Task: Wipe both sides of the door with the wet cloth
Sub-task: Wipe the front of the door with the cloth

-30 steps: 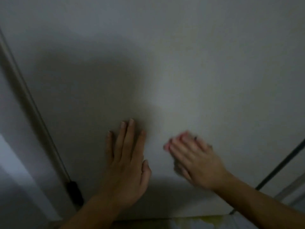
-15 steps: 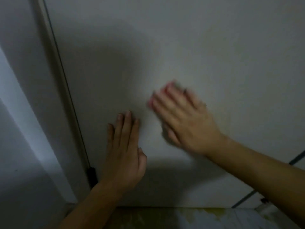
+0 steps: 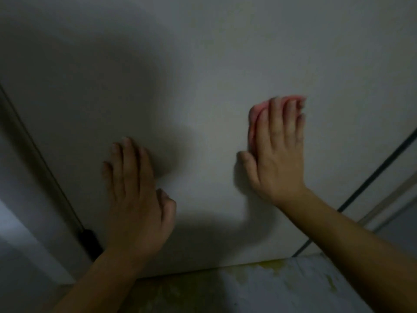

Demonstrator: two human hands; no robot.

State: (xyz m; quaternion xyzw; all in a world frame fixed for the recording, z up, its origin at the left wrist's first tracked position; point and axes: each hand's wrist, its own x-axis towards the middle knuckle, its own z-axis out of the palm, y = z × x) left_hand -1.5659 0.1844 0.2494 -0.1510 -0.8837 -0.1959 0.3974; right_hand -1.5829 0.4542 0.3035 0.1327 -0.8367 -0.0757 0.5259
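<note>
Upward — left hand (image 3: pixel 137 199) flat, right hand (image 3: pixel 277 154) over cloth (image 3: pixel 254 112)

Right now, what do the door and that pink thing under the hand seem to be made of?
Door: a smooth, pale, matt panel that looks painted, with no grain or shine showing. Whether wood or laminate lies beneath, I cannot tell. Pink cloth: probably soft fabric, as it bunches under the flat right hand. Blur hides any weave.
</note>
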